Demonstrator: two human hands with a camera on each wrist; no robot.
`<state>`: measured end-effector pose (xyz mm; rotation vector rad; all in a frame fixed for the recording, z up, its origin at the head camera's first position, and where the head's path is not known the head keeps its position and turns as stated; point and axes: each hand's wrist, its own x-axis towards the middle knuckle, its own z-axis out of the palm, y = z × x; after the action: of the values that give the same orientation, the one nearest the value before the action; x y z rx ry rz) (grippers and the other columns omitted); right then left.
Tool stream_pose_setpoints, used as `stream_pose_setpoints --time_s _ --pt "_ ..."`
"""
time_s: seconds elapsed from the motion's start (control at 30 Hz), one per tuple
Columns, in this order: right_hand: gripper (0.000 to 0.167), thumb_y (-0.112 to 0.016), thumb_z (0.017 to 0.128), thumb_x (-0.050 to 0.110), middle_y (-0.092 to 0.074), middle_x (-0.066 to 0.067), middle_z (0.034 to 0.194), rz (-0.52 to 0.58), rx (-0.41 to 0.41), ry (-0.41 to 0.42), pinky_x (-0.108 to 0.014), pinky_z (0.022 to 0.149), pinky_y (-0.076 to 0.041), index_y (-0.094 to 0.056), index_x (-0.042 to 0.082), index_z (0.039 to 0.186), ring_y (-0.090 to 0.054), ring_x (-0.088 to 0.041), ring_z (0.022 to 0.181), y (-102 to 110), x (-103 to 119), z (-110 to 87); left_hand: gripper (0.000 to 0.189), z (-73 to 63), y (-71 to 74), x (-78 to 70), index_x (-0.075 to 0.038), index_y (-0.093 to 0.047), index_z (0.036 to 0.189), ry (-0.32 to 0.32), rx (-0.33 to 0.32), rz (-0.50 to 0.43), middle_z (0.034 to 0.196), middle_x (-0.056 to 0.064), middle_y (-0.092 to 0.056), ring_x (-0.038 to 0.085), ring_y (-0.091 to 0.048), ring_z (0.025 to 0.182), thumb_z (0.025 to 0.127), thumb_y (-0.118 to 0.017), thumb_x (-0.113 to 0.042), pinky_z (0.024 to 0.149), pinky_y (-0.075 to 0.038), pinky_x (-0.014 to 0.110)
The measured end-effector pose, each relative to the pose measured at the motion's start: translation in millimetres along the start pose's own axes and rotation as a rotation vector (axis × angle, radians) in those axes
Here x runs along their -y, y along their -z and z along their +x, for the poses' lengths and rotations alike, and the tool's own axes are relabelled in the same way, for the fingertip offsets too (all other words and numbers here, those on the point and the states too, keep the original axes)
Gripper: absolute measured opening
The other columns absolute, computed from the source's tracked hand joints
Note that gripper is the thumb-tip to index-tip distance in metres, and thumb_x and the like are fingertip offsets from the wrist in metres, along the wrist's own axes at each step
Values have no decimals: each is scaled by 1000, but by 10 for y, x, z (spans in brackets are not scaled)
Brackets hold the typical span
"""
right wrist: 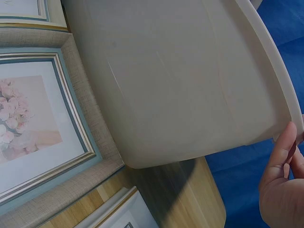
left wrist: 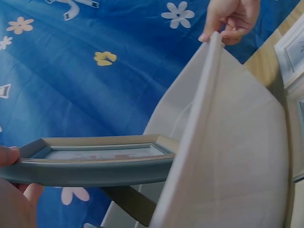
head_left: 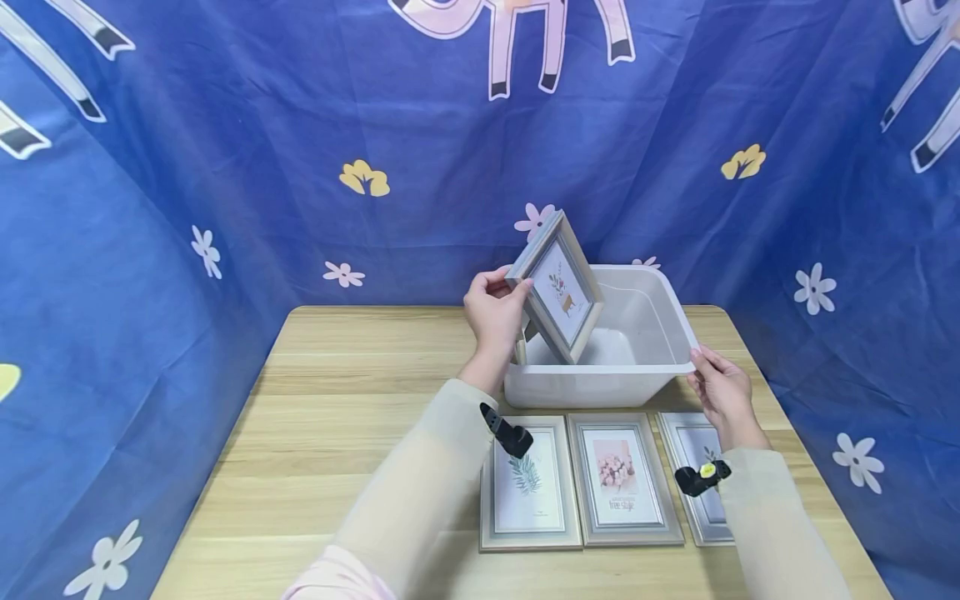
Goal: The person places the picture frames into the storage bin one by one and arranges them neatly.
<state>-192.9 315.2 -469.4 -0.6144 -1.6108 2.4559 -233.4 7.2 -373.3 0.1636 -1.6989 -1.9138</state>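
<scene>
My left hand [head_left: 497, 315] pinches the left edge of a picture frame [head_left: 558, 287] with a small plant print. The frame is tilted over the left part of a white plastic bin [head_left: 600, 387], its lower end inside the rim. In the left wrist view a dark stand leg [left wrist: 130, 204] sticks out from behind the picture frame [left wrist: 104, 166]. At the bin's front right corner my right hand [head_left: 722, 392] grips the rim, thumb on top. The right wrist view shows the right hand [right wrist: 285, 185] holding that same rim [right wrist: 278, 61].
Three picture frames lie flat in front of the bin: one with a leaf print [head_left: 528, 492], one with pink flowers [head_left: 622, 479], and a third [head_left: 701, 450] partly under the right wrist. Wooden table [head_left: 337, 417] extends left. A blue patterned cloth [head_left: 420, 125] hangs behind and beside it.
</scene>
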Motion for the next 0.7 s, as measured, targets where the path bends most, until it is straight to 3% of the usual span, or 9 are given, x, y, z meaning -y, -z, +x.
stream_pose_setpoints --time_s 0.33,0.7 --pt "8 -71 85 13 -65 -1 78 7 -1 -4 -15 55 -53 -72 21 87 -59 -5 60 7 -6 2 28 -207 -60 183 3 -63 90 -89 -22 128 83 11 -64 20 -61 73 69 -82 0 68 -54 26" --pt "8 -71 85 12 -65 -2 79 21 1 -8 -16 57 -53 -71 19 89 -59 -6 61 23 -7 6 30 -431 -122 309 0 -63 92 -92 -56 150 88 10 -62 22 -63 78 69 -82 -1 74 -54 36"
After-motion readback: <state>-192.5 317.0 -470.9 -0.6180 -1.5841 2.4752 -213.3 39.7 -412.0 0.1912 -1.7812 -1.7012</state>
